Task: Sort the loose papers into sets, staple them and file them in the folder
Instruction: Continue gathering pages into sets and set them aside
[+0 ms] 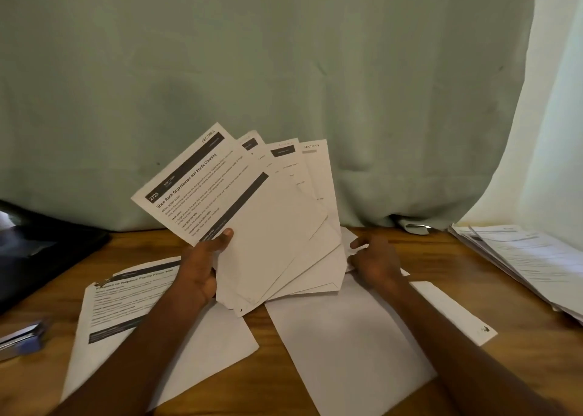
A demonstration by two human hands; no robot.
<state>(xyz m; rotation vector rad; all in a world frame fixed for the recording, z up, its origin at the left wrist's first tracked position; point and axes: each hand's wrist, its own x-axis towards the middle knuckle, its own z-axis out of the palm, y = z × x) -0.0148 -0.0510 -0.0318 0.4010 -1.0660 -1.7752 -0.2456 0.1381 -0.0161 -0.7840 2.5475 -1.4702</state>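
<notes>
Head view showed the left hand [200,267] gripping a fan of printed sheets [252,213] near their lower edge, thumb across the front page, holding them upright above the desk [441,258]. The right hand [375,259] touched the fan's right edge, fingers loosely curled. Beneath lay a stapled set [126,308] and blank sheets [356,336]. A stapler [22,338] sat far left, a black folder [41,248] behind it, a paper stack [530,258] far right.
</notes>
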